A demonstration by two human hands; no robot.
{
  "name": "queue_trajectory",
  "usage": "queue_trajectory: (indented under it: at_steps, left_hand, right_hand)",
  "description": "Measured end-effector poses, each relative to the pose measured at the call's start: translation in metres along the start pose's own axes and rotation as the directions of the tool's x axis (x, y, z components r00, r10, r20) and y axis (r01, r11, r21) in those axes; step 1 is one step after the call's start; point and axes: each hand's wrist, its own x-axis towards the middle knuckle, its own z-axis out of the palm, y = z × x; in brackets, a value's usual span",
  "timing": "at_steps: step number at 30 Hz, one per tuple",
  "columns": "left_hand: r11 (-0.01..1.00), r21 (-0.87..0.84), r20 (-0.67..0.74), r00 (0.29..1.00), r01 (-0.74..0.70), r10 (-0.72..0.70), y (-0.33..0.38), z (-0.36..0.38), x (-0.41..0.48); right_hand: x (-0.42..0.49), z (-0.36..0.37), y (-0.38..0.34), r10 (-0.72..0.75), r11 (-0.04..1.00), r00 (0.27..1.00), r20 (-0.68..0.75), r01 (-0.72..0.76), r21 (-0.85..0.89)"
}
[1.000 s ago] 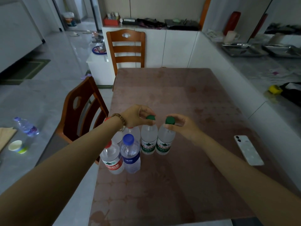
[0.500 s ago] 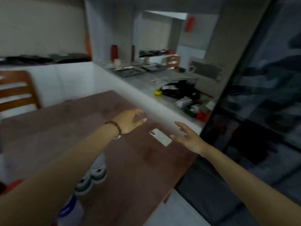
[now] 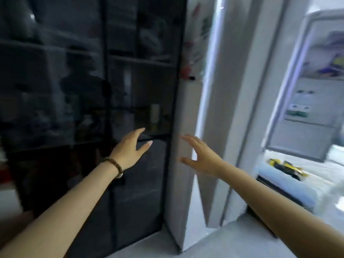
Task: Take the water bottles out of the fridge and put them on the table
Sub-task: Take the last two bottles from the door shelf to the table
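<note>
Head view: bottle labels (image 3: 296, 114) perhaps green

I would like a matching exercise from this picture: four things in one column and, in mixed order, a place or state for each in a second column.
Things:
1. left hand
2. right hand
3. fridge door
4. dark glass cabinet

Places or states:
A. stands open, at the right, with bottles on its shelf
B. empty, fingers spread, beaded bracelet at the wrist
C. fills the left half, shelves behind the panes
D. empty, open, in front of the white fridge side

Pairs: 1-B, 2-D, 3-A, 4-C
</note>
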Motion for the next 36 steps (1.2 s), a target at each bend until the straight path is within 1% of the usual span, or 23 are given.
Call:
queue_trajectory:
  at_steps: [2,4,6,8,11,12,14,17,19,22,25,28,33,36]
  left_hand:
    - [0.987,-0.033,0.003,0.987,-0.16,0.16,0.071,0.04,0.021]
    - [0.954,-0.049,-0.026,0.955,-0.297,0.296,0.138,0.076,0.034]
    - [0.899,-0.042,-0.103,0.897,-0.436,0.43,0.2,0.109,0.041]
    - [0.828,-0.025,-0.166,0.819,-0.56,0.549,0.257,0.141,0.047]
    - [0.738,0.024,-0.173,0.724,-0.675,0.668,0.329,0.199,0.058]
    - [0.724,0.037,-0.144,0.713,-0.689,0.686,0.35,0.219,0.062]
    - [0.733,0.051,-0.052,0.731,-0.678,0.68,0.383,0.258,0.073]
    - [0.783,0.1,0.086,0.789,-0.614,0.608,0.412,0.308,0.1]
    - [0.811,0.147,0.171,0.822,-0.566,0.543,0.422,0.335,0.121]
    - [0.82,0.223,0.241,0.844,-0.528,0.478,0.43,0.371,0.163]
    - [0.841,0.24,0.273,0.865,-0.486,0.422,0.435,0.406,0.216]
    - [0.857,0.236,0.273,0.877,-0.458,0.394,0.445,0.438,0.272]
    - [0.86,0.2,0.27,0.87,-0.47,0.412,0.47,0.494,0.369]
    - [0.852,0.202,0.277,0.862,-0.483,0.424,0.483,0.522,0.418]
  right_hand:
    - [-0.036,-0.053,0.041,0.077,0.996,0.993,-0.084,-0.081,-0.035]
    - [-0.075,-0.1,0.082,0.132,0.988,0.979,-0.159,-0.143,-0.065]
    - [-0.115,-0.14,0.12,0.18,0.976,0.963,-0.201,-0.2,-0.083]
    - [-0.153,-0.175,0.16,0.231,0.96,0.943,-0.24,-0.26,-0.099]
    - [-0.205,-0.224,0.22,0.328,0.928,0.905,-0.27,-0.363,-0.089]
    - [-0.22,-0.239,0.241,0.353,0.913,0.894,-0.275,-0.394,-0.106]
    - [-0.245,-0.266,0.282,0.393,0.886,0.874,-0.284,-0.443,-0.138]
    - [-0.265,-0.3,0.337,0.454,0.854,0.84,-0.296,-0.505,-0.124]
    - [-0.266,-0.317,0.37,0.477,0.84,0.826,-0.299,-0.529,-0.121]
    - [-0.249,-0.337,0.419,0.484,0.836,0.825,-0.293,-0.535,-0.123]
    - [-0.219,-0.348,0.467,0.485,0.838,0.828,-0.281,-0.532,-0.122]
    - [-0.183,-0.353,0.511,0.471,0.846,0.84,-0.269,-0.516,-0.133]
    - [-0.124,-0.374,0.59,0.481,0.845,0.829,-0.284,-0.525,-0.101]
    - [-0.093,-0.395,0.637,0.493,0.83,0.806,-0.329,-0.548,-0.099]
